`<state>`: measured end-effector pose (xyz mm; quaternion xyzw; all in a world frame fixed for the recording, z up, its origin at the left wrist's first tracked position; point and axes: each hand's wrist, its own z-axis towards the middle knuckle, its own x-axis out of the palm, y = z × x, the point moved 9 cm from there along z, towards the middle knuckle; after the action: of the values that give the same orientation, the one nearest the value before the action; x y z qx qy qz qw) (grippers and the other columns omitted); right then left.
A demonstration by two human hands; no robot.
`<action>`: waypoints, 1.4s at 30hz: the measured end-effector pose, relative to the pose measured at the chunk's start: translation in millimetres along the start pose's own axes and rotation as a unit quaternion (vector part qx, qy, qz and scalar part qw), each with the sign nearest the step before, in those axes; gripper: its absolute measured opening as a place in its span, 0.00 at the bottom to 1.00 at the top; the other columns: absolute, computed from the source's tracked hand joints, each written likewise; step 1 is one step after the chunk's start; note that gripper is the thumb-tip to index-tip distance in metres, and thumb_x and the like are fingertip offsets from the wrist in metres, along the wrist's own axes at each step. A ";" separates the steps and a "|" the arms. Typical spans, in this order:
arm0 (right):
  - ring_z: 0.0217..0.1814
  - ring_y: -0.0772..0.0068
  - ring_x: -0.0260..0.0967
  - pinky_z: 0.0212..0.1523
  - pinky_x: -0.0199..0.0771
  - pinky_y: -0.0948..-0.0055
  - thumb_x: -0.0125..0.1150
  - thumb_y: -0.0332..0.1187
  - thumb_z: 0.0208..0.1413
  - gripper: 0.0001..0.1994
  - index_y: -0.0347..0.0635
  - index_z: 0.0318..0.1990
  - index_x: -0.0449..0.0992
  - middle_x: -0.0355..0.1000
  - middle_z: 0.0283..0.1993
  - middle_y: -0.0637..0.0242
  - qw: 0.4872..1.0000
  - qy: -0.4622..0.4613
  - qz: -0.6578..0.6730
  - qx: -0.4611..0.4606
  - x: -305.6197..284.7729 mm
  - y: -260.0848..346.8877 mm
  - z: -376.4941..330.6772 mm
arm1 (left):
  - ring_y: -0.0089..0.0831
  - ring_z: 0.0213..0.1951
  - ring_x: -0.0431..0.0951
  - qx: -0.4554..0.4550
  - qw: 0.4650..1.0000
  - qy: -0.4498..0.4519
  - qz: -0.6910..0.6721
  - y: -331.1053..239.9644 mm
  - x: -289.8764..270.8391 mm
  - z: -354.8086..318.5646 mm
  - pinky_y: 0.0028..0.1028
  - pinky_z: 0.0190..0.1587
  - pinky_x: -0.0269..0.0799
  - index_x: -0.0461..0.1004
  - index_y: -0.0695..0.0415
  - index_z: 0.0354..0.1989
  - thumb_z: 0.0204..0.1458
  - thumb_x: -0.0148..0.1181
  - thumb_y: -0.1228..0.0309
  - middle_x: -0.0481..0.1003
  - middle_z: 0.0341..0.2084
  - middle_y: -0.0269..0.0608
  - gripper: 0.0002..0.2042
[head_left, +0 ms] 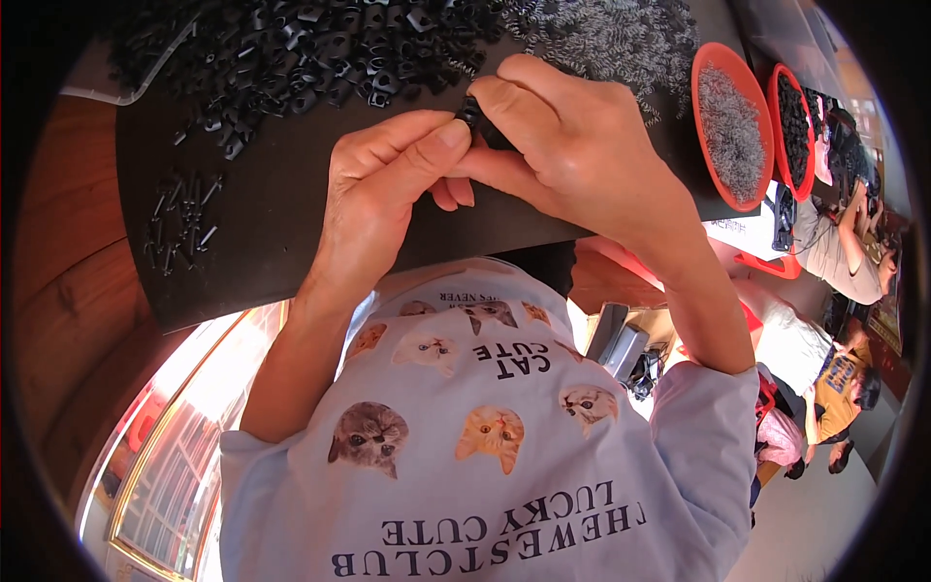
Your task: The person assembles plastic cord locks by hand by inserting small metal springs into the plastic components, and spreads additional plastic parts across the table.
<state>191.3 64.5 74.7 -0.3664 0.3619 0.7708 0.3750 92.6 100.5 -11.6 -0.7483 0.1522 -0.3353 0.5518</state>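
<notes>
Close together over the dark table (272, 242), my two hands meet at a small black plastic part (469, 113). My left hand (393, 175) pinches it from the left between thumb and forefinger. From the right, the thumb and bent fingers of my right hand (572, 136) close on the same part and cover much of it. Just beyond my hands lies a heap of small black plastic pieces (310, 48). A spread of small metal coil springs (621, 44) lies beside that heap, to the right.
Several short dark pins (184, 218) lie at the left. An orange-red bowl (768, 145) of springs stands at the right edge, beside another bowl (804, 191) of black pieces. A clear plastic tray (116, 95) sits at the far left. Other people (839, 388) are off to the right.
</notes>
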 end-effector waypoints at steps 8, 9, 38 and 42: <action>0.21 0.69 0.68 0.17 0.66 0.71 0.71 0.39 0.35 0.14 0.44 0.19 0.69 0.63 0.21 0.72 0.998 -0.022 -0.005 -0.056 -11.7 2.1 5.3 | 0.25 0.30 0.77 0.009 0.999 0.015 -0.034 -2.9 1.2 -2.0 0.25 0.37 0.73 0.78 0.68 0.39 0.62 0.51 0.70 0.79 0.28 0.41 0.13; 0.20 0.69 0.67 0.17 0.65 0.71 0.71 0.38 0.34 0.14 0.45 0.18 0.68 0.62 0.21 0.72 0.998 -0.024 -0.006 -0.052 -13.5 0.0 5.7 | 0.25 0.31 0.77 0.014 0.999 0.004 -0.032 -2.1 -0.5 -2.8 0.24 0.38 0.73 0.78 0.68 0.39 0.62 0.51 0.71 0.79 0.29 0.41 0.12; 0.36 0.53 0.74 0.39 0.72 0.58 0.67 0.47 0.52 0.26 0.39 0.52 0.72 0.74 0.36 0.48 0.975 -0.182 0.082 0.093 -139.9 -179.0 75.2 | 0.20 0.26 0.74 0.081 0.987 0.025 0.139 -11.0 11.2 -8.8 0.20 0.30 0.71 0.76 0.66 0.34 0.62 0.51 0.76 0.76 0.28 0.37 0.08; 0.30 0.61 0.69 0.34 0.70 0.65 0.56 0.28 0.57 0.03 0.39 0.35 0.74 0.71 0.30 0.60 0.996 -0.032 0.033 0.080 -76.7 -122.9 54.7 | 0.19 0.27 0.73 0.089 0.984 0.031 0.150 -10.6 10.5 -7.1 0.20 0.30 0.71 0.76 0.65 0.34 0.62 0.51 0.75 0.76 0.28 0.37 0.09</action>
<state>313.4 142.2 129.8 -0.2979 0.4219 0.7628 0.3891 94.0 92.7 2.9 -0.6545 0.2489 -0.2840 0.6550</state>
